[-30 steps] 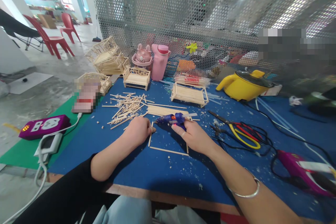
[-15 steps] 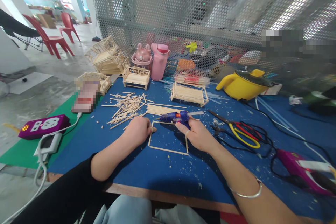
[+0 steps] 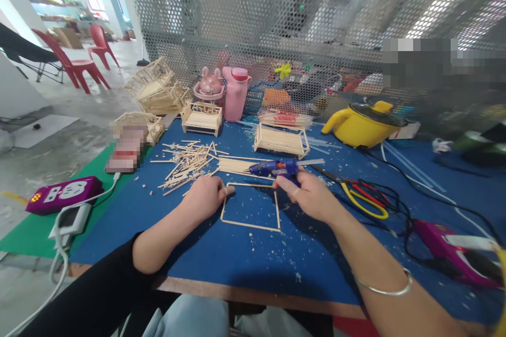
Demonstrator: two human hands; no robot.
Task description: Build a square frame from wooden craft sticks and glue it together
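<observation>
A thin rectangular frame of wooden sticks (image 3: pixel 251 226) lies flat on the blue table mat (image 3: pixel 190 258). At its upper left corner, my left hand (image 3: pixel 204 197) is closed with thumb and fingers on the sticks. My right hand (image 3: pixel 312 196) grips a blue hot glue gun (image 3: pixel 281 167), its nozzle pointing left and a clear glue stick out of its back. The gun is held just above the frame's far side, near the upper right corner. Behind the nozzle, a row of long sticks (image 3: pixel 233 165) lies side by side; to the left is a loose pile of short sticks (image 3: pixel 190 163).
Small stick-built beds (image 3: pixel 281 139) and a little bench (image 3: pixel 201 117) stand at the back, by a pink flask (image 3: pixel 236 95). On the right are a yellow pot (image 3: pixel 363 126), scissors (image 3: pixel 361 201), cables and a purple power strip (image 3: pixel 450 250). A phone (image 3: pixel 126 148) charges at left.
My right hand has moved the glue gun to the right and slightly up, away from the left corner. My left hand stays at the frame's upper left corner. The view has shifted slightly.
</observation>
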